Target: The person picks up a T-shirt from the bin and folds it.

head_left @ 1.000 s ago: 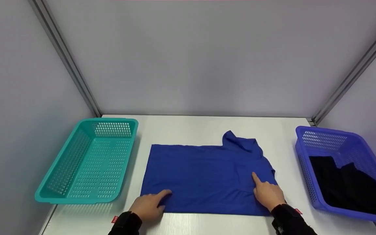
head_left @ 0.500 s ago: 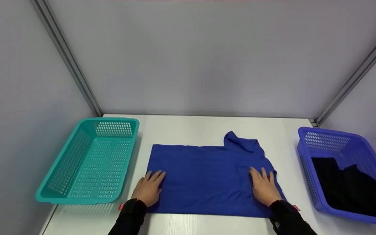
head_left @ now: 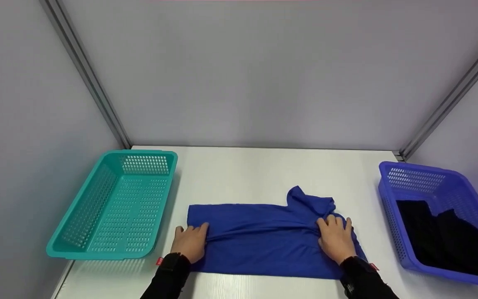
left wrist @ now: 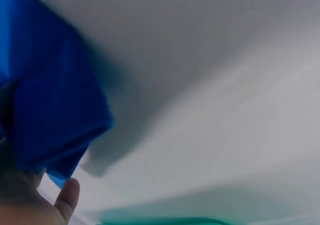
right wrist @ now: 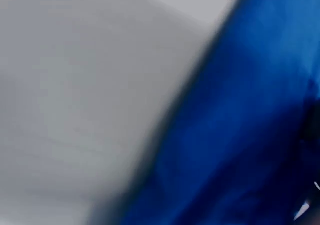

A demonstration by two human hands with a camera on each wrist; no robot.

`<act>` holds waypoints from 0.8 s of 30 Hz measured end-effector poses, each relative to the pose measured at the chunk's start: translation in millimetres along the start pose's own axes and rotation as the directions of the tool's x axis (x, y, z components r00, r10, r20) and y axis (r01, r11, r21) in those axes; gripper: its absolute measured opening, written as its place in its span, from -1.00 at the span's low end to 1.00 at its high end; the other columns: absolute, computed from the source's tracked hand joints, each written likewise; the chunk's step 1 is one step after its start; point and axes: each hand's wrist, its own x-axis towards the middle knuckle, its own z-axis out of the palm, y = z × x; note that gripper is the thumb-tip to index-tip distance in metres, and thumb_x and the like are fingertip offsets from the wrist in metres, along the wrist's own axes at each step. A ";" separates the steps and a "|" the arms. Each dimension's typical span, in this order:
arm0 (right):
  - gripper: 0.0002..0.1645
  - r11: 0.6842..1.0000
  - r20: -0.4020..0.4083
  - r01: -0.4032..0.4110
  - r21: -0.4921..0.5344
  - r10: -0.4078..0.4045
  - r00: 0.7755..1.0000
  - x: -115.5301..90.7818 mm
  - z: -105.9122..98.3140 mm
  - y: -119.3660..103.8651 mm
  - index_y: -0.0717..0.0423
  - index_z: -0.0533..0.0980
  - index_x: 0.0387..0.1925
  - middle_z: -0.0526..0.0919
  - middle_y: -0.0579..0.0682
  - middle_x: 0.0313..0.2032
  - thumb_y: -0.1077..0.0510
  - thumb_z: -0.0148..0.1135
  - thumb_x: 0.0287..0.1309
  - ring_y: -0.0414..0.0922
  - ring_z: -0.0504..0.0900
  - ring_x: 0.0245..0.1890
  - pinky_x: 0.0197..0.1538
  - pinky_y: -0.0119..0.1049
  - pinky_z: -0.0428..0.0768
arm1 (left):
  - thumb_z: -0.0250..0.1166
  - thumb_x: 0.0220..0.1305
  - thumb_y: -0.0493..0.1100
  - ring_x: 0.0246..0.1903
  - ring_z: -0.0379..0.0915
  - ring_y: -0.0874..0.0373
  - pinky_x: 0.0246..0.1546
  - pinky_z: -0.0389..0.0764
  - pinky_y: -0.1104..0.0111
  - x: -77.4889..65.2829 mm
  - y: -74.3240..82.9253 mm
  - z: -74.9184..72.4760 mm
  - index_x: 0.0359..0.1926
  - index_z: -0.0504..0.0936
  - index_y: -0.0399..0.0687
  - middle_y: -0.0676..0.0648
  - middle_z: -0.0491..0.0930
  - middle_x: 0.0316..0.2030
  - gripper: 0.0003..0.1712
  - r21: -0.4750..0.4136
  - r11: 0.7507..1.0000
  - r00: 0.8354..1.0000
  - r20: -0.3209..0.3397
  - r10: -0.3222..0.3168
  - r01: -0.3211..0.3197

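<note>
Near side of the desk [head_left: 230,176]: your left hand [head_left: 190,241] and right hand [head_left: 336,240], fingers curled, grip the blue garment [head_left: 259,254] by its left and right ends, creased between them. Teal basket [head_left: 129,211] left; purple basket [head_left: 438,169], black cloth [head_left: 459,245] inside, right. Grey wall [head_left: 255,74] far.

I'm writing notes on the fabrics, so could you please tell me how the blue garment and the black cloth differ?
The blue garment lies on the white table, while the black cloth sits inside the purple basket. The left hand and right hand grip the blue garment, whereas neither touches the black cloth. Creases show clearly on the blue garment; the black cloth is too dark to show many. Both are plain fabric.
</note>
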 end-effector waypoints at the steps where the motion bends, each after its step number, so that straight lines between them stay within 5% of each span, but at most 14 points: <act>1: -0.61 1.000 -0.025 0.013 0.002 -0.013 1.000 -0.1 1.7 -0.3 0.21 0.53 -0.16 0.50 0.27 -0.06 0.39 0.47 -0.07 0.36 0.46 0.10 0.27 0.57 0.22 | 0.36 0.30 -0.25 -0.07 0.61 -0.21 0.05 0.39 -0.25 -0.1 0.0 0.7 0.23 0.57 -0.19 -0.20 0.74 -0.09 -0.52 0.005 1.000 1.000 -0.004 0.007 -0.007; 4: -0.62 0.998 -0.041 0.032 0.048 -0.030 0.999 -0.2 2.4 -2.3 0.20 0.47 -0.26 0.48 0.34 0.18 0.45 0.45 -0.10 0.45 0.37 0.28 0.33 0.52 0.16 | 0.38 0.25 -0.27 -0.11 0.57 -0.22 0.00 0.40 -0.26 -0.4 -1.2 2.9 0.13 0.60 -0.12 -0.21 0.69 -0.16 -0.59 0.030 0.999 0.999 -0.040 0.034 -0.033; 7: -0.62 0.995 0.023 0.024 0.097 -0.026 0.999 0.6 -0.6 -3.1 0.20 0.44 -0.23 0.44 0.36 0.35 0.45 0.42 -0.06 0.53 0.27 0.38 0.36 0.52 0.11 | 0.41 0.22 -0.27 0.01 0.49 -0.29 0.00 0.43 -0.24 -0.8 -3.1 3.4 0.01 0.62 -0.08 -0.30 0.57 0.03 -0.67 0.015 0.999 0.996 -0.079 0.041 -0.040; 12: -0.59 0.975 0.199 -0.099 0.197 0.059 0.978 4.6 -11.7 -2.4 0.29 0.51 0.05 0.44 0.32 0.38 0.32 0.29 0.14 0.51 0.24 0.42 0.36 0.58 -0.03 | 0.37 0.33 -0.10 0.28 0.29 -0.48 0.17 0.37 -0.34 1.4 -0.1 -11.9 -0.04 0.64 -0.10 -0.42 0.31 0.40 -0.74 -0.225 0.970 0.996 0.042 -0.080 0.088; 16: -0.56 0.936 0.262 -0.216 0.279 0.142 0.954 11.9 -19.2 0.2 0.27 0.59 0.17 0.50 0.27 0.33 0.03 0.17 0.48 0.39 0.31 0.42 0.35 0.63 -0.11 | 0.19 0.53 -0.03 0.18 0.39 -0.43 0.13 0.44 -0.28 6.1 2.7 -20.4 0.01 0.68 -0.19 -0.35 0.51 0.20 -0.67 -0.279 0.943 0.983 0.066 -0.169 0.181; 20: -0.57 0.924 0.266 -0.249 0.289 0.173 0.948 15.6 -20.6 1.8 0.22 0.66 0.10 0.51 0.28 0.34 0.01 0.03 0.59 0.37 0.35 0.41 0.32 0.63 0.00 | 0.27 0.40 -0.34 -0.04 0.48 -0.34 -0.06 0.58 -0.17 8.3 1.0 -16.7 -0.14 0.66 -0.22 -0.30 0.53 -0.04 -0.92 -0.205 0.970 0.990 -0.030 -0.139 0.130; 24: -0.56 0.939 0.290 -0.246 0.241 0.173 0.941 13.2 -20.7 1.5 0.25 0.59 0.23 0.42 0.30 0.41 0.07 0.04 0.56 0.45 0.26 0.43 0.29 0.60 0.10 | 0.31 0.21 -0.49 -0.08 0.50 -0.33 -0.09 0.60 -0.14 10.8 -0.4 -14.7 -0.04 0.62 -0.24 -0.31 0.52 -0.06 -0.71 -0.172 0.979 0.991 -0.057 -0.125 0.113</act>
